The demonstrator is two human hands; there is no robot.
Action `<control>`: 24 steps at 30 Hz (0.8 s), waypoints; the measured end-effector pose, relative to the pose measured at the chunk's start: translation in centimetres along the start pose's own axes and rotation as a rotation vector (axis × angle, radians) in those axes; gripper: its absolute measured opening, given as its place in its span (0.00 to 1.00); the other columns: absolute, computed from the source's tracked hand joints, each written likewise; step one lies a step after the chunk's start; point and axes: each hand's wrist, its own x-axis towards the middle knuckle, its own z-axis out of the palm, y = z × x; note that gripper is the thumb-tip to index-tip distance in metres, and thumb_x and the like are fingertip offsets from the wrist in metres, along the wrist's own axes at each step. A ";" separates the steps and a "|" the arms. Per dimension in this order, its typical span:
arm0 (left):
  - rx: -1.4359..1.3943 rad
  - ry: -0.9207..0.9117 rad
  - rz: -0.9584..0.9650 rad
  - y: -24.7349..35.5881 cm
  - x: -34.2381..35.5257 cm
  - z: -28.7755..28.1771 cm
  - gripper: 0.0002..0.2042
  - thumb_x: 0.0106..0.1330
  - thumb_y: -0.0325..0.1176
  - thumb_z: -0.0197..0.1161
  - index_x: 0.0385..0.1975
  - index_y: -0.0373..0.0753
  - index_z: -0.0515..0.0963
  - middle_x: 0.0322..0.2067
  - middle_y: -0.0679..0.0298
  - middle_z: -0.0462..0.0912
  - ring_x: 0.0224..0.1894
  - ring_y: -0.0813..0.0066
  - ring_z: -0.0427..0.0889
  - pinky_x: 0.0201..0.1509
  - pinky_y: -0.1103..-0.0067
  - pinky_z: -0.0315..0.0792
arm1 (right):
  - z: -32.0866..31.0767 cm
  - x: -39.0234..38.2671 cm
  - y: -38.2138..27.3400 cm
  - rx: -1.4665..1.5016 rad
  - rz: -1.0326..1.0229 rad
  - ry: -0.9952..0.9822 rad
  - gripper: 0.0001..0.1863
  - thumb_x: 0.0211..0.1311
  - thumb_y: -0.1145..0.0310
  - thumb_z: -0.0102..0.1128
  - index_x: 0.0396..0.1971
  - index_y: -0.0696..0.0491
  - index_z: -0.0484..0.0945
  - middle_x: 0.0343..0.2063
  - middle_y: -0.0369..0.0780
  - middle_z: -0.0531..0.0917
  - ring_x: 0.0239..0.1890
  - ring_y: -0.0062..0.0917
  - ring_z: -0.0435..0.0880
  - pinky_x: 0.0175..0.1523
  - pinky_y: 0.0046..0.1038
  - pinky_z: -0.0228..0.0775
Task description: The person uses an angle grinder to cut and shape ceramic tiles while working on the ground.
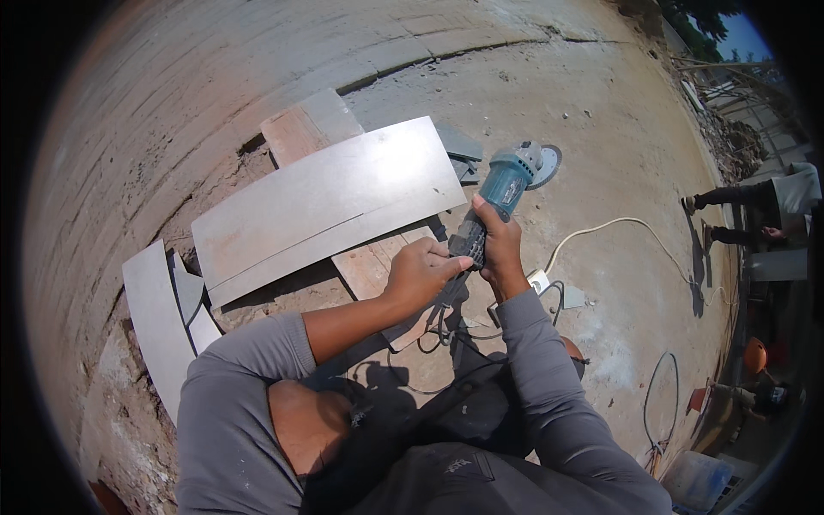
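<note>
I hold a teal-and-black angle grinder [506,184] with a round disc at its far end. My right hand [500,240] is closed around its body. My left hand [433,268] is at the black rear end, thumb and curled fingers on it. Just left of the grinder, a long pale grey sheet [326,206] with a line along it lies on wooden boards [360,268]. Another pale strip [154,313] and an offcut lie further left. Dark cables run below my hands to a white socket block [538,281] by my right wrist.
A cream cord [635,225] crosses the concrete to the right. Two other people are at the right edge, one standing [785,197], another lower down [760,396]. A hose loop [661,403] and plastic containers [691,476] are at lower right. Rubble [734,146] lines the upper right.
</note>
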 end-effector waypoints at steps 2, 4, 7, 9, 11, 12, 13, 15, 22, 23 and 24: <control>0.100 0.034 0.015 -0.3 0.2 0.2 0.23 0.55 0.43 0.76 0.35 0.29 0.75 0.24 0.57 0.84 0.28 0.76 0.84 0.31 0.79 0.76 | -0.1 -0.1 0.0 0.026 0.008 -0.045 0.16 0.58 0.63 0.69 0.37 0.59 0.78 0.27 0.36 0.80 0.23 0.18 0.79 0.27 0.22 0.72; 0.067 0.053 0.040 -0.2 0.1 0.2 0.22 0.55 0.43 0.76 0.34 0.30 0.75 0.24 0.56 0.84 0.27 0.75 0.83 0.30 0.79 0.75 | -0.1 0.0 0.0 0.000 0.025 -0.026 0.15 0.58 0.63 0.68 0.36 0.57 0.76 0.26 0.35 0.78 0.22 0.18 0.78 0.26 0.22 0.73; 0.035 0.036 0.074 0.4 0.0 0.4 0.23 0.55 0.44 0.76 0.34 0.30 0.75 0.24 0.56 0.84 0.26 0.74 0.83 0.30 0.79 0.75 | 0.1 0.3 -0.1 0.019 0.049 -0.036 0.15 0.59 0.63 0.68 0.37 0.57 0.75 0.25 0.35 0.77 0.22 0.19 0.79 0.26 0.23 0.73; 0.075 -0.007 0.092 0.5 -0.1 0.2 0.24 0.55 0.45 0.75 0.35 0.29 0.75 0.24 0.56 0.84 0.26 0.73 0.83 0.30 0.78 0.75 | -0.2 0.2 -0.3 0.037 0.078 -0.035 0.15 0.59 0.62 0.67 0.37 0.57 0.74 0.25 0.35 0.77 0.22 0.20 0.79 0.26 0.25 0.75; 0.173 -0.082 0.087 0.3 0.5 -1.2 0.25 0.54 0.46 0.75 0.36 0.29 0.75 0.23 0.57 0.83 0.26 0.72 0.83 0.31 0.78 0.75 | -0.2 0.2 -0.2 0.056 0.097 -0.047 0.16 0.59 0.62 0.67 0.38 0.57 0.74 0.25 0.36 0.77 0.22 0.21 0.79 0.27 0.26 0.76; 0.225 -0.071 0.092 -0.1 0.8 -2.5 0.26 0.55 0.46 0.75 0.39 0.28 0.75 0.26 0.56 0.83 0.29 0.74 0.82 0.31 0.79 0.75 | -0.5 0.2 -0.4 0.053 0.114 -0.069 0.15 0.59 0.63 0.66 0.37 0.57 0.74 0.25 0.37 0.77 0.21 0.22 0.80 0.28 0.28 0.78; 0.266 -0.060 0.139 -0.7 1.3 -4.4 0.28 0.55 0.46 0.75 0.42 0.27 0.75 0.29 0.55 0.83 0.32 0.76 0.81 0.31 0.80 0.75 | -0.8 0.2 -0.4 0.011 0.109 -0.056 0.16 0.60 0.61 0.66 0.37 0.57 0.74 0.25 0.37 0.78 0.22 0.22 0.81 0.28 0.27 0.78; 0.428 0.309 0.157 -2.3 2.6 -10.8 0.29 0.55 0.47 0.75 0.44 0.26 0.75 0.36 0.50 0.82 0.39 0.72 0.82 0.37 0.77 0.77 | -1.5 0.4 -0.5 -0.049 0.088 -0.060 0.17 0.62 0.57 0.66 0.36 0.56 0.75 0.25 0.38 0.80 0.23 0.22 0.82 0.28 0.24 0.77; 0.903 1.273 -0.347 -11.2 -5.8 -33.9 0.37 0.55 0.52 0.71 0.54 0.26 0.68 0.50 0.39 0.76 0.53 0.43 0.76 0.57 0.61 0.70 | -3.9 0.6 -0.4 -0.161 0.093 -0.026 0.18 0.61 0.56 0.65 0.36 0.57 0.75 0.25 0.38 0.81 0.22 0.22 0.81 0.26 0.24 0.75; 0.844 1.256 -0.426 -12.6 -6.9 -34.9 0.38 0.54 0.53 0.71 0.54 0.25 0.68 0.50 0.38 0.76 0.53 0.44 0.77 0.58 0.61 0.70 | -4.1 0.5 -0.5 -0.184 0.094 -0.032 0.19 0.61 0.55 0.65 0.36 0.57 0.76 0.25 0.39 0.81 0.22 0.22 0.81 0.27 0.24 0.75; 0.783 1.238 -0.504 -13.8 -8.0 -35.4 0.39 0.54 0.54 0.71 0.54 0.24 0.68 0.51 0.38 0.76 0.54 0.45 0.77 0.58 0.61 0.70 | -4.1 0.5 -0.6 -0.209 0.093 -0.043 0.19 0.61 0.55 0.65 0.36 0.57 0.76 0.25 0.39 0.81 0.22 0.22 0.81 0.27 0.24 0.75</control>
